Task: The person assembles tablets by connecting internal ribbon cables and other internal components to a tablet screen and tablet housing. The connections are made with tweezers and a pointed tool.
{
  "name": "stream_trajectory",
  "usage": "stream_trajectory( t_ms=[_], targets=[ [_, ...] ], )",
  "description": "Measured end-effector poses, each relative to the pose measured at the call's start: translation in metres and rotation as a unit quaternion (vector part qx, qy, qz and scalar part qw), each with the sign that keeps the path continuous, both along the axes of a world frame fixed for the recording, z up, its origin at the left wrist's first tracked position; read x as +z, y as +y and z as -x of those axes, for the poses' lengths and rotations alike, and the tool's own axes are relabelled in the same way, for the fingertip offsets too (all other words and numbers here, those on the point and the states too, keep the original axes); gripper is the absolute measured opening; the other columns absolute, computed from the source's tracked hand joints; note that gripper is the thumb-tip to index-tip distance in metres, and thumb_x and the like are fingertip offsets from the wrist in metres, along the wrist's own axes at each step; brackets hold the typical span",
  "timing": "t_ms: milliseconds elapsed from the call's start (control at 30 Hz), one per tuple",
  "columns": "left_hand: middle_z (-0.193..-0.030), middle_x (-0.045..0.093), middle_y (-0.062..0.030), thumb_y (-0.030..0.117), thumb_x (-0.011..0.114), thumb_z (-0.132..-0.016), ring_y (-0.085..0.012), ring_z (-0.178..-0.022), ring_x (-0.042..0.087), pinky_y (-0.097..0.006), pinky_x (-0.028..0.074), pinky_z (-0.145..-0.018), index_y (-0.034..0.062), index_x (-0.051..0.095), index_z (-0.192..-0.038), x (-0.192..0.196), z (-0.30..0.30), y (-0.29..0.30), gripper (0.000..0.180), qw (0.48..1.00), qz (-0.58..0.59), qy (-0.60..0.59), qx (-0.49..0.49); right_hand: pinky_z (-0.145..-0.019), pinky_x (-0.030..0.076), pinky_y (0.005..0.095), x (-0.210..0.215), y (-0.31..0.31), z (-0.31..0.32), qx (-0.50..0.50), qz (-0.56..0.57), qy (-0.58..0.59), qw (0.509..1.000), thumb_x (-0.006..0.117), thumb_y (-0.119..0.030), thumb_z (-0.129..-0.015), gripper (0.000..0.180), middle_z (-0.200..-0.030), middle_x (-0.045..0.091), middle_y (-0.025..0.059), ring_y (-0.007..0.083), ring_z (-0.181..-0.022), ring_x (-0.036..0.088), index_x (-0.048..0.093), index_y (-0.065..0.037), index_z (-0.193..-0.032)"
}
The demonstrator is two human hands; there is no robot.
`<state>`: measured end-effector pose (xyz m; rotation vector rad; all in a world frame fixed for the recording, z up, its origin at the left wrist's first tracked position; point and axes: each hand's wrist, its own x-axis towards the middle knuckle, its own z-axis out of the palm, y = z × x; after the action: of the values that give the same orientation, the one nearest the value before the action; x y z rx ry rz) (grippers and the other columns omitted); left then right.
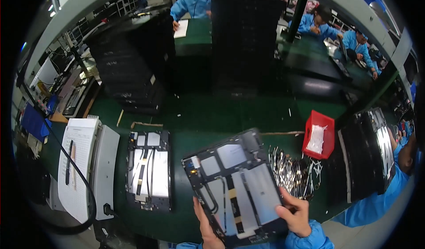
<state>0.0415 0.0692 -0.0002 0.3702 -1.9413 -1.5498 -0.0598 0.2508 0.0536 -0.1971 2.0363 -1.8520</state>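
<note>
Both hands grip open tablet chassis (237,182) by bottom edge, tilted above table (248,111): left hand (206,224), right hand (294,213). Risk: slips, drops onto loose flex strips (290,171); thumb may snag ribbon cables.

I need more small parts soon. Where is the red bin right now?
In the head view, the red bin sits on the green table, to the person's right, just beyond the pile of small metal parts.
</note>
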Motion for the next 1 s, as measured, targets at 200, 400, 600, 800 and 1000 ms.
stream_trajectory(
  t_ms=[200,400,600,800,1000],
  targets=[
    [-0.138,0.030,-0.0262,0.061,0.013,-0.090,-0.0444,-0.130,0.024,-0.051,0.015,-0.107,-0.0044,0.035,-0.131,0.021,0.069,-0.039,0.080,0.980,0.125,0.151,0.016,-0.100,0.036,0.0327,0.079,0.006,0.067,-0.124,0.144,0.181,0.965,0.061,-0.022,-0.080,0.066,-0.129,0.047,0.0198,0.0233,-0.114,0.051,0.034,0.007,-0.134],
    [-0.137,0.026,-0.0229,0.049,0.035,-0.090,-0.0404,-0.129,0.022,-0.049,0.019,-0.104,-0.0030,0.038,-0.128,-0.007,0.072,-0.068,0.064,0.979,0.193,0.037,0.048,-0.098,0.040,0.0324,0.152,-0.017,0.193,-0.116,0.259,0.186,0.941,0.056,-0.023,-0.085,0.057,-0.129,0.048,0.0136,0.0217,-0.114,0.051,0.037,0.000,-0.135],
    [-0.137,0.025,-0.0231,0.043,0.041,-0.089,-0.0407,-0.128,0.021,-0.049,0.017,-0.104,-0.0037,0.039,-0.127,-0.011,0.084,-0.073,0.060,0.981,0.186,0.016,0.056,-0.070,0.053,0.0309,0.205,-0.053,0.317,-0.066,0.327,0.124,0.934,0.056,-0.019,-0.087,0.021,-0.093,0.064,0.0069,0.0190,-0.081,0.062,0.057,-0.006,-0.103],
    [-0.136,0.029,-0.0233,0.053,0.030,-0.091,-0.0408,-0.128,0.023,-0.049,0.017,-0.105,-0.0040,0.037,-0.129,-0.013,0.089,-0.074,0.069,0.986,0.153,0.035,0.064,-0.054,0.045,0.0275,0.235,-0.089,0.454,0.002,0.293,0.106,0.950,0.055,-0.023,-0.087,0.010,-0.074,0.057,0.0016,0.0141,-0.060,0.051,0.057,-0.015,-0.092],
    [-0.137,0.028,-0.0240,0.057,0.023,-0.091,-0.0420,-0.129,0.022,-0.050,0.016,-0.105,-0.0034,0.038,-0.130,-0.013,0.084,-0.073,0.073,0.983,0.173,0.017,0.054,-0.045,0.037,0.0229,0.236,-0.123,0.481,-0.016,0.174,0.195,0.965,0.057,-0.029,-0.086,0.014,-0.069,0.052,0.0006,0.0094,-0.051,0.042,0.053,-0.016,-0.091]
  ],
)
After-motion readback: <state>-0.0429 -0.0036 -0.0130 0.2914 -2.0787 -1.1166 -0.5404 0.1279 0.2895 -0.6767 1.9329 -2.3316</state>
